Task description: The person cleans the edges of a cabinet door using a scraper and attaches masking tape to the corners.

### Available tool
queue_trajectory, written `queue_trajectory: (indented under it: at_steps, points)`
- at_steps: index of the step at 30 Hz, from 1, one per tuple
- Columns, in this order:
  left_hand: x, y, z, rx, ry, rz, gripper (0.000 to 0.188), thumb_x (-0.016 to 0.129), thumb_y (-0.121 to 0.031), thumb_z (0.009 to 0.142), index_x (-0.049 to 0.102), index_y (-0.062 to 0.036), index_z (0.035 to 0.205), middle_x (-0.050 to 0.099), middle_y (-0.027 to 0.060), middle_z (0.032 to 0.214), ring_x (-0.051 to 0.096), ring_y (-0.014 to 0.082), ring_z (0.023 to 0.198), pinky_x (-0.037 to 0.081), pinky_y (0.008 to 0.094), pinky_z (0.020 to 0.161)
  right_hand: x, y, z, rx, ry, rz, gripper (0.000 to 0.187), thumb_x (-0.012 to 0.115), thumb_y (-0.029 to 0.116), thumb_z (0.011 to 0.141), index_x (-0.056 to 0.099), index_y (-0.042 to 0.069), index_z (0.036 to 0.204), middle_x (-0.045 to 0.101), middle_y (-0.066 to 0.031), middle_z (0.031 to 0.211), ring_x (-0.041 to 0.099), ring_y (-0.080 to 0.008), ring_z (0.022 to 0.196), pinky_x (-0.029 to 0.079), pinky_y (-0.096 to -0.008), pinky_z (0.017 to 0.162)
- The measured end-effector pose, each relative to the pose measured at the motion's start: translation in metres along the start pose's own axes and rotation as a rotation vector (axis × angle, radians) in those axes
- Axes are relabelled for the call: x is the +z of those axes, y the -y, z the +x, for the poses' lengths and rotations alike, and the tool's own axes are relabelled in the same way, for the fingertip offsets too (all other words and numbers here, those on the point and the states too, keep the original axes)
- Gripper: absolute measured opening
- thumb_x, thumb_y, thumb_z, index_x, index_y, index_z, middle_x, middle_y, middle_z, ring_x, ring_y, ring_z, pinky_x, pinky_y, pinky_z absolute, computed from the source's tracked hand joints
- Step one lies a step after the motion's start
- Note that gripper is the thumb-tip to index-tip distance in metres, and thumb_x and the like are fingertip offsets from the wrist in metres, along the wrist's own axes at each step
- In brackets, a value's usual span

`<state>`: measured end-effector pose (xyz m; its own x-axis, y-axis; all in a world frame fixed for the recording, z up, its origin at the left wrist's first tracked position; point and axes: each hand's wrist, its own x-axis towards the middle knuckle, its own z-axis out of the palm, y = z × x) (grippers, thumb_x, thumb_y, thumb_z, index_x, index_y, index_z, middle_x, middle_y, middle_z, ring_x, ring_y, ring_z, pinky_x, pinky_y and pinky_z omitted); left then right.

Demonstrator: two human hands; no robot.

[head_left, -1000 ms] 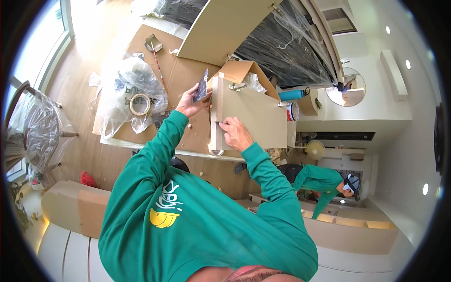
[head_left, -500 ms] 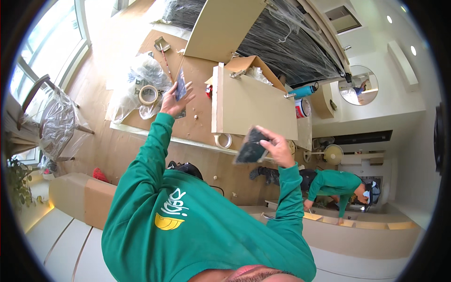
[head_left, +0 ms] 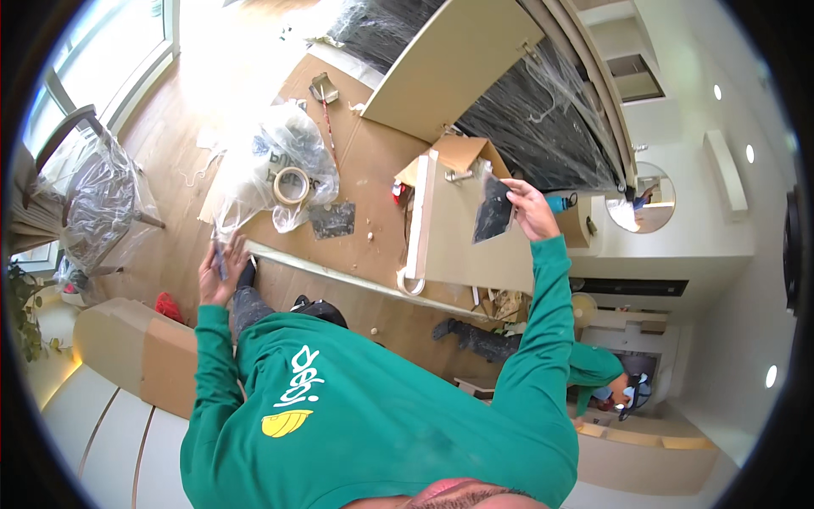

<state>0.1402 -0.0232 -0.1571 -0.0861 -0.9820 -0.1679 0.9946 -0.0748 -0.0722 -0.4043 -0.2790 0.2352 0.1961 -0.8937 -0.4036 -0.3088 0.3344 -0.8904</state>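
I have the right grip [head_left: 532,214] pinched on a dark, flat four-sided sheet [head_left: 493,212] at its left; best kept firm, without creasing; the left grip [head_left: 218,276] seems loosely closed on a thin bluish sheet [head_left: 220,260], edge-on

The two hands [head_left: 220,276] [head_left: 534,212] are well apart.

Dark flat sheet [head_left: 492,214] tilted over beige panel [head_left: 459,259]; thin bluish piece [head_left: 220,260] edge-on, well left.
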Motion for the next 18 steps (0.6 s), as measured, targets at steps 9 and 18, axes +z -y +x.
queue_trajectory:
  at_steps: [9,18]
  points:
    - [-0.019,-0.112,-0.031,0.195,-0.136,-0.021,0.034,0.041,-0.030,0.111,0.059,-0.0183,0.137,0.029,0.0135,0.166,0.027,0.0284,0.153,0.026,0.0464,0.124,0.010,-0.017,0.223,0.264,0.023,-1.211,0.031,0.076,0.030,0.084,0.077,0.001,0.094,0.076,-0.0118,0.098,0.070,-0.0191,0.088,0.054,-0.0325,0.083]
    - [-0.030,-0.157,-0.015,0.198,-0.138,-0.003,0.031,0.043,-0.029,0.111,0.068,-0.0121,0.113,0.026,0.0127,0.168,0.022,0.0275,0.155,0.023,0.0451,0.126,0.000,-0.031,0.260,0.501,0.226,-1.388,0.047,0.075,0.043,0.079,0.078,0.002,0.102,0.073,-0.0162,0.114,0.066,-0.0282,0.108,0.049,-0.0356,0.097]
